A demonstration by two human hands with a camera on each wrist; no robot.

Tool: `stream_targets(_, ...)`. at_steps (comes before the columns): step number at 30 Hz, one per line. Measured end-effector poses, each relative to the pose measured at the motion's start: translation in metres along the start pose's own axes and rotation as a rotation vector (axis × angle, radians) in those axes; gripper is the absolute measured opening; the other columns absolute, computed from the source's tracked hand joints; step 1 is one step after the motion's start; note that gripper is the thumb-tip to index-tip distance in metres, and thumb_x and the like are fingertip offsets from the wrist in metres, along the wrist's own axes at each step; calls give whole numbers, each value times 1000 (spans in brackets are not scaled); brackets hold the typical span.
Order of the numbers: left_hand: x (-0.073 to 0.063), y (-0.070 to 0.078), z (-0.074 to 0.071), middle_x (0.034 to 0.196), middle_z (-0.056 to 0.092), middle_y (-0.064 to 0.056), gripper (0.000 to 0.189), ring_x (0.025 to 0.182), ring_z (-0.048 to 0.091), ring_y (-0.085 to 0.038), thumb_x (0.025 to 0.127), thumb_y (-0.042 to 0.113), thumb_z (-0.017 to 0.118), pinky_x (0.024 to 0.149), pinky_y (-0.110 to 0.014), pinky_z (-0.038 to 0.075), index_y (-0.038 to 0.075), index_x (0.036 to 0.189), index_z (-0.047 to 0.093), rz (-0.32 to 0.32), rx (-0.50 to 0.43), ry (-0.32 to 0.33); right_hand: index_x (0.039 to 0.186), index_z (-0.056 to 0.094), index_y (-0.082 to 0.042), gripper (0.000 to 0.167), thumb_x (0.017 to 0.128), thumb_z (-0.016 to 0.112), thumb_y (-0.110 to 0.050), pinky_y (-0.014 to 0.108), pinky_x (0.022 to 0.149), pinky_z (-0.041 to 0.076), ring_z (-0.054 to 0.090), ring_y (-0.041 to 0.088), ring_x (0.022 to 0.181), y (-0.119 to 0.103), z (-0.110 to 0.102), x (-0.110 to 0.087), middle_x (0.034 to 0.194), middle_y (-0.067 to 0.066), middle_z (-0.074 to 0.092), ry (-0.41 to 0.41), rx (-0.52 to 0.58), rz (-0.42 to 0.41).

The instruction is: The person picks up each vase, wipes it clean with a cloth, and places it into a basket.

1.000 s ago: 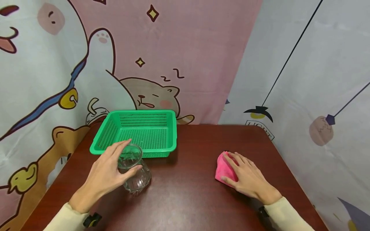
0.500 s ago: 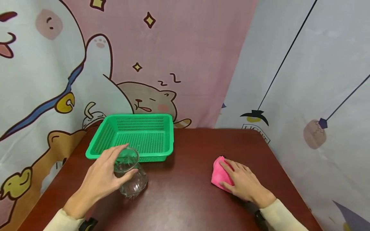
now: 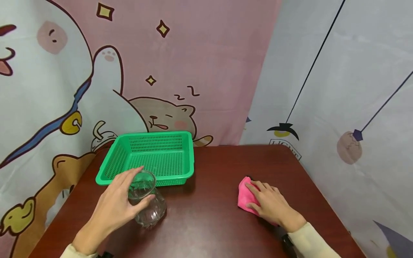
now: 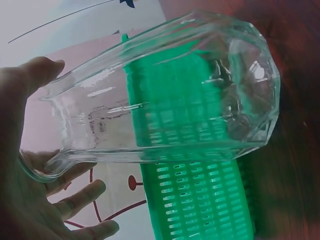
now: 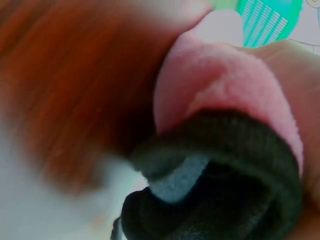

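My left hand (image 3: 113, 211) curves round the flared rim of a clear glass vase (image 3: 151, 211) on the left side of the table. In the left wrist view the faceted glass vase (image 4: 180, 100) lies across the picture, thumb at one side of its mouth and fingers at the other. Toward the right, a folded pink cloth (image 3: 245, 197) with dark edging is under my right hand (image 3: 274, 204), fingers and thumb bent over it. The right wrist view shows the pink cloth (image 5: 225, 80) bulging against the palm, a dark band in front of it and much blur.
A green plastic basket (image 3: 190, 157) with slotted walls stands at the back left, close behind the vase. The dark red-brown table (image 3: 206, 222) ends at a cartoon-printed curtain (image 3: 222, 71) behind and at both sides.
The head view has shifted, so the basket and table appear slightly lower and further left. Both hands stay at the vase and the cloth, with little visible movement.
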State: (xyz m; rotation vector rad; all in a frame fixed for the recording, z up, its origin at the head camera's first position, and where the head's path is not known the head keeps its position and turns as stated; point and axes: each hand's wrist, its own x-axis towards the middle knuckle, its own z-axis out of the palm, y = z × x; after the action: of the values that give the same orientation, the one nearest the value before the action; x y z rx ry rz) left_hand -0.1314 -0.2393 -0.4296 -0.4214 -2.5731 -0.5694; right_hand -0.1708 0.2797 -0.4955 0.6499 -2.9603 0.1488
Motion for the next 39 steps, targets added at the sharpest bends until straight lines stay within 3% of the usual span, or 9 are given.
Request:
stream_targets(9, -2, 4, 0, 164, 65, -18, 98, 152, 61, -44, 90, 54, 99, 105, -77, 63, 17, 170, 57, -63, -18, -17, 154, 75, -12, 69, 93, 100, -32, 62, 86, 66, 74, 40, 126, -6, -2, 7, 144, 13, 75, 62, 8, -42)
stream_targets(18, -3, 5, -3, 163, 66, -19, 97, 150, 62, -45, 90, 54, 99, 106, -77, 63, 15, 169, 58, -72, -23, -11, 147, 77, -13, 65, 90, 103, -26, 50, 85, 70, 75, 30, 115, -11, -1, 8, 133, 7, 77, 128, -15, -102)
stream_targets(28, 0, 6, -3, 164, 66, -19, 96, 153, 61, -46, 91, 55, 97, 109, -78, 61, 15, 169, 58, -75, -19, -35, 145, 79, -16, 60, 91, 103, -26, 48, 80, 69, 78, 26, 115, -15, -4, 9, 132, 1, 80, 159, -2, -103)
stream_targets(39, 1, 3, -4, 161, 69, -18, 96, 150, 64, -44, 91, 58, 97, 107, -76, 63, 14, 168, 59, -30, 1, -21, 146, 80, -18, 57, 93, 101, -25, 49, 82, 70, 79, 24, 119, -35, -13, 15, 133, -1, 81, 218, 87, -127)
